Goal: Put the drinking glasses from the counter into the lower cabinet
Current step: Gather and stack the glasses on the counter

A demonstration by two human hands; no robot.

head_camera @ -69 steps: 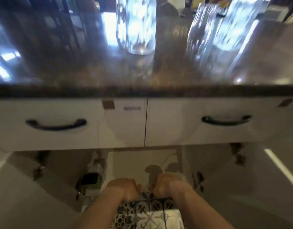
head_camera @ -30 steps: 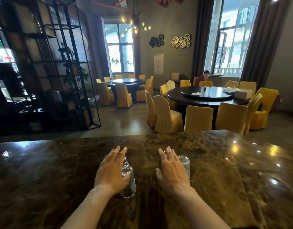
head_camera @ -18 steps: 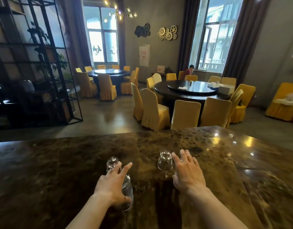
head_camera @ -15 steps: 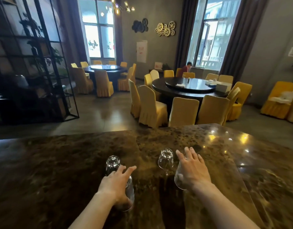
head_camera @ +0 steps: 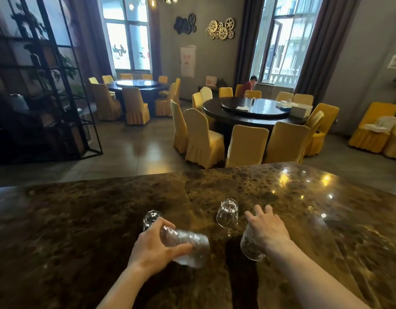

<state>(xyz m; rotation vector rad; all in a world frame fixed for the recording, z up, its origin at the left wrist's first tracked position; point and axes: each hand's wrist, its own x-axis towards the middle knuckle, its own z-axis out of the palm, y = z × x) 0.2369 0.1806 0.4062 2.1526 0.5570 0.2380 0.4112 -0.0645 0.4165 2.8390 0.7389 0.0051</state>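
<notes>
My left hand (head_camera: 155,247) grips a clear drinking glass (head_camera: 188,246) tipped on its side above the dark marble counter (head_camera: 81,219), its mouth pointing right. My right hand (head_camera: 267,228) holds a second clear glass (head_camera: 250,247) from above, mouth toward me, fingers spread over it. Two more glasses stand upside down on the counter: one (head_camera: 151,218) just behind my left hand, another (head_camera: 227,214) between my hands. The lower cabinet is out of view.
The counter's far edge (head_camera: 214,170) runs across the middle of the view. Beyond it stand round dark dining tables (head_camera: 255,110) with yellow-covered chairs (head_camera: 201,139), a black metal shelf unit (head_camera: 41,85) at the left, and a seated person (head_camera: 249,85) by the window.
My view rose from the cabinet below to the countertop. Both hands reached onto the glasses and closed on one each. My left hand has tipped its glass sideways and both glasses moved toward me.
</notes>
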